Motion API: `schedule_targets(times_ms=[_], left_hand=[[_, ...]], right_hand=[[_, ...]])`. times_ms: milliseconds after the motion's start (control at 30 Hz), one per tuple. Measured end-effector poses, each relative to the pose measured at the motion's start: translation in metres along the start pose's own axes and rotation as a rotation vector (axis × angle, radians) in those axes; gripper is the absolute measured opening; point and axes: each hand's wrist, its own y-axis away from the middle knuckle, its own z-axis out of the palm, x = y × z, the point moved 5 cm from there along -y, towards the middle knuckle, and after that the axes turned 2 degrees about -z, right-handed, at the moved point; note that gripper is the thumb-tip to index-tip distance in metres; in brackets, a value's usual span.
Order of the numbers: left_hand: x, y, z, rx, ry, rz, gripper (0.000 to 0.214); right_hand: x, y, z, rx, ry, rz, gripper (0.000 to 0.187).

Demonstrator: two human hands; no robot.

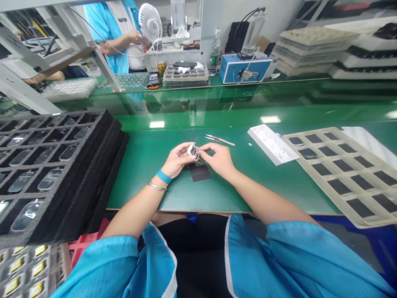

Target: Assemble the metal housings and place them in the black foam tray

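My left hand (176, 160) grips a small white and dark device part (193, 151) between thumb and fingers, raised a little over the green bench. On its right side, the pinched thumb and forefinger of my right hand (219, 159) touch the part's edge; whether they hold a tiny piece there is too small to tell. Beneath the hands lies a dark flat rectangle (200, 173). Metal tweezers (219, 140) rest just beyond my right hand. Farther right is a white box (273, 144) with small white pieces in it.
Stacked black foam trays (105, 124) with clear-faced oval parts stand at left. A beige compartment tray (322, 178) overhangs the bench's front edge at right. Across the bench are a blue machine (240, 68), a bottle (214, 51), a white fan (150, 21) and another person (108, 29).
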Motion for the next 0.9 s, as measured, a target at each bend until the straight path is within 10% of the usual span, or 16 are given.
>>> schedule_targets(times_ms=[467, 900], left_hand=[[-0.006, 0.002, -0.001, 0.034, 0.025, -0.040, 0.056], [-0.003, 0.002, 0.006, 0.003, 0.044, -0.048, 0.055]], right_hand=[[-0.008, 0.011, 0.014, -0.012, 0.478, -0.472, 0.022], [0.003, -0.003, -0.006, 0.002, -0.028, -0.055, 0.017]])
